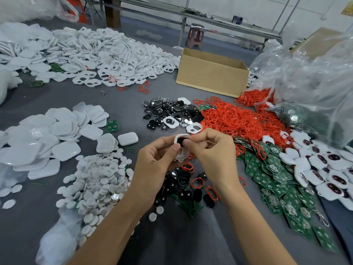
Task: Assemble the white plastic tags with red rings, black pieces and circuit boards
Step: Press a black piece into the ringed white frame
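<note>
Both hands hold one white plastic tag (180,153) above the grey table. My left hand (158,159) grips its left side with the thumb on the tag's face. My right hand (208,148) pinches a black piece (183,142) sitting in the tag's upper opening. Loose red rings (240,121) form a big pile to the right. Black pieces (168,111) lie in a heap just beyond the hands, and more (183,180) lie under them. Green circuit boards (277,178) spread at the right.
Empty white tags (114,54) are heaped at the back left, white covers (47,134) at the left, white discs (99,180) at the lower left. Assembled tags (324,169) lie at the far right. A cardboard box (212,73) and clear plastic bags (309,77) stand behind.
</note>
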Demonstrator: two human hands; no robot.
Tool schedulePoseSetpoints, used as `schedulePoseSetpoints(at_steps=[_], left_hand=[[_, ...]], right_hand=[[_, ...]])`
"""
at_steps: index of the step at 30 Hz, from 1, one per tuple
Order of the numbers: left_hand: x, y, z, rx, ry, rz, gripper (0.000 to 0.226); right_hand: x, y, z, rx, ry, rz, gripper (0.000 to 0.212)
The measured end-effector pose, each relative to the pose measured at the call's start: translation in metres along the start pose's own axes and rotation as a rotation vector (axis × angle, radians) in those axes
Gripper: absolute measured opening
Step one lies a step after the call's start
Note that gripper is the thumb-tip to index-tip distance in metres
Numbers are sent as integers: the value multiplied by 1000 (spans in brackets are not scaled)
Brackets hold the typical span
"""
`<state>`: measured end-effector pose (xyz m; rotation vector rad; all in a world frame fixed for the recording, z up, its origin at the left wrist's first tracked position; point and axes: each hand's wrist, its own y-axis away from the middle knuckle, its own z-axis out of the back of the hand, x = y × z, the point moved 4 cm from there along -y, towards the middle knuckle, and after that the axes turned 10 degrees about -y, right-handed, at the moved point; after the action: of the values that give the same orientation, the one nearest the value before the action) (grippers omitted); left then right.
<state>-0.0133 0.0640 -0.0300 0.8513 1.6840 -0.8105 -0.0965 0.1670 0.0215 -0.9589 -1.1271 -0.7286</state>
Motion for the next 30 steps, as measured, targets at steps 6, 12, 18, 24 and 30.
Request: schedulePoseSetpoints(at_steps=[6, 12, 18, 24, 30], left_hand=[[-4, 1, 1, 17, 46, 6, 27], [-5, 1, -5, 44, 168, 36, 31], [-11, 2, -4, 100, 232, 12, 38], [-22, 3, 0, 45, -1, -120, 52], [-34, 13, -6, -74, -280, -329, 53]], right_hand=[[0, -1, -3, 47, 66, 64, 25], [10, -1, -1, 100, 87, 307, 35], [10, -5, 10, 130, 35, 481, 24], [8, 5, 15, 91, 255, 832, 12], [-7, 10, 13, 18, 264, 871, 16]])
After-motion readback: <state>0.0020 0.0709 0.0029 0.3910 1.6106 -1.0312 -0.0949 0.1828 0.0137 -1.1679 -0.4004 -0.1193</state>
